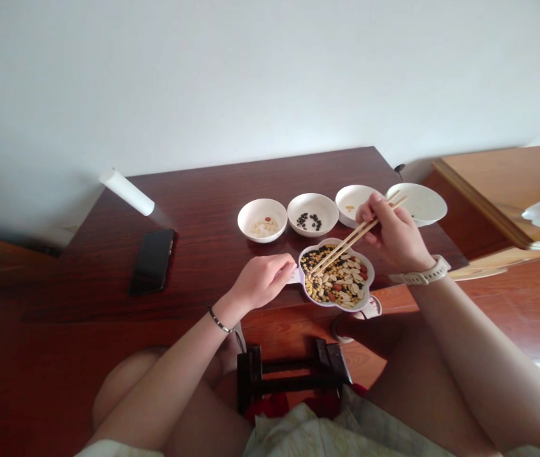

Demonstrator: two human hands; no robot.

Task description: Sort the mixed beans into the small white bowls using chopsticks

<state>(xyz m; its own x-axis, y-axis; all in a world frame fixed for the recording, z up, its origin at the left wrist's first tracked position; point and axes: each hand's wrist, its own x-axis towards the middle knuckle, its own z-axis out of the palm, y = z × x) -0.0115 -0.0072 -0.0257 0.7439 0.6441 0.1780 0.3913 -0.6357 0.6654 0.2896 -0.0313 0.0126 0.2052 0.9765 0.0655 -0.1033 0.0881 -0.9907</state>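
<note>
Flower-shaped white dish was used as ref. point; it was located at near edge of dark-red wooden table and was filled w/ mixed beans. R hand was positioned above and right of dish, and wooden chopsticks were grasped firmly in it, w/ tips lowered into mixed beans. L hand was placed just left of dish, w/ fingers at its left rim; contact was observed, but grip state could not be determined, as neither a clench nor a release was clearly shown. White watch was worn on R wrist and thin dark bracelet on L wrist. Behind dish, in a row, were located white bowl of pale kernels, white bowl of black beans and white bowl of small pale bits. Shallow white bowl was set behind and right of dish, partly hidden by R hand. Black smartphone was lying left of dish, well apart, and white cylinder was located further left, near far table edge. Dark wooden stool was standing on floor below dish.
</note>
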